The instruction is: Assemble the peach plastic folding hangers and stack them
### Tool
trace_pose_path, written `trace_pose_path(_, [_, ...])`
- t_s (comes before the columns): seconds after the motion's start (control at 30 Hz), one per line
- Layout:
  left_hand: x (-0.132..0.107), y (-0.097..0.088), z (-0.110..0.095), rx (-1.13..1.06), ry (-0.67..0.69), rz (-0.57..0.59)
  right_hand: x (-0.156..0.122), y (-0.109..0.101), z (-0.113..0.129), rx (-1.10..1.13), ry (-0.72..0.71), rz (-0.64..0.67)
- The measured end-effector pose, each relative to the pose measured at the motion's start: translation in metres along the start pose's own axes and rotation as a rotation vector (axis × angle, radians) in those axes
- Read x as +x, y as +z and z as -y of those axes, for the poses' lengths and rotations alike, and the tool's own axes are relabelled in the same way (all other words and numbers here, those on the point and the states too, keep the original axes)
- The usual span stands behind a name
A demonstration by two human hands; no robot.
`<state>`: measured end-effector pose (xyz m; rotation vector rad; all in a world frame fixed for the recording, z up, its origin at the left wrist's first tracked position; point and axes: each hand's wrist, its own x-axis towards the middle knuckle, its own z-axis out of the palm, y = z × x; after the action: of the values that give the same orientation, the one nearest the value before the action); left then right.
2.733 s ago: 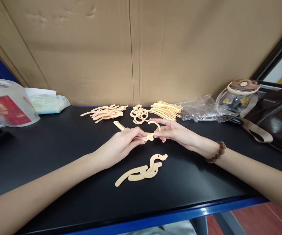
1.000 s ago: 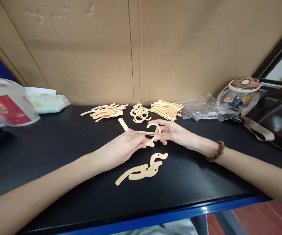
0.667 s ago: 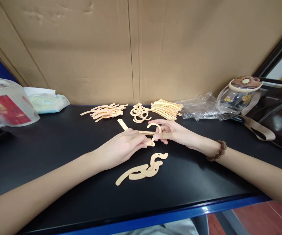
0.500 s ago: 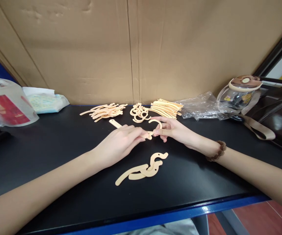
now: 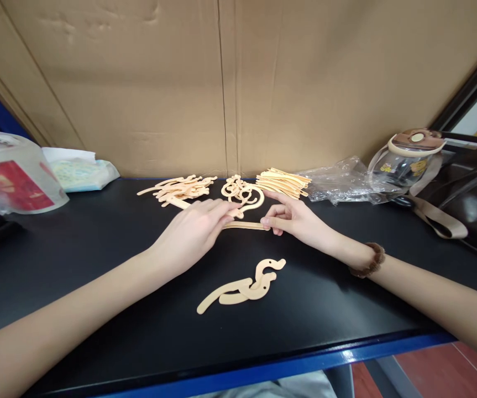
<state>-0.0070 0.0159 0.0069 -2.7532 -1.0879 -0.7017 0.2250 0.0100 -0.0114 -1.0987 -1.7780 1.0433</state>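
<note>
My left hand (image 5: 199,221) is closed around a partly assembled beige folding hanger; its curved hook (image 5: 258,200) sticks out past the fingertips, and one arm's end (image 5: 178,203) shows behind the hand. A thin beige strip (image 5: 244,225) runs from under the left fingers to my right hand (image 5: 286,215). The right thumb and bent fingers pinch the strip's far end, while the index finger points out toward the hook. Nearer the table's front lie a few loose hanger arms (image 5: 221,290) with curved, holed ends, overlapping one another. The left fingers hide how the held parts join.
Behind the hands are piles of beige arms (image 5: 184,188), hooks (image 5: 234,187) and thin strips (image 5: 283,182), against a cardboard wall (image 5: 139,88). A crumpled clear bag (image 5: 341,179) and a clear bottle (image 5: 408,160) stand right. Left are a tissue pack (image 5: 83,171) and a plastic-wrapped roll (image 5: 14,177).
The left hand has moved slightly left and back with the hanger, so the hook has left the right fingers. The thin strip now shows stretched between both hands.
</note>
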Motion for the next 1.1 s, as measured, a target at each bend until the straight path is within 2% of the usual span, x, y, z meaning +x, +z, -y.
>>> trace_pose_path(0.1, [0.001,-0.002,0.009,-0.035,-0.168,-0.020,-0.002,-0.001,-0.001,-0.331,-0.137,-0.067])
trace_pose_path(0.2, [0.000,-0.002,0.015,-0.078,-0.277,-0.018,-0.005,-0.005,0.000,-0.649,-0.243,-0.088])
trace_pose_path(0.33, [-0.001,-0.003,0.014,-0.078,-0.345,0.012,-0.004,-0.009,-0.002,-0.773,-0.238,-0.018])
trace_pose_path(0.5, [0.001,-0.008,0.007,-0.041,-0.407,0.019,0.000,-0.008,-0.002,-0.713,-0.203,-0.064])
trace_pose_path(0.8, [0.002,-0.015,0.001,0.024,-0.499,0.024,0.003,-0.008,-0.001,-0.419,-0.147,-0.160])
trace_pose_path(0.97, [0.003,-0.017,-0.004,-0.022,-0.489,-0.019,0.005,-0.008,-0.007,-0.351,-0.153,-0.131])
trace_pose_path(1.1, [0.002,-0.016,-0.005,-0.055,-0.454,-0.010,0.006,-0.007,-0.010,-0.329,-0.147,-0.107])
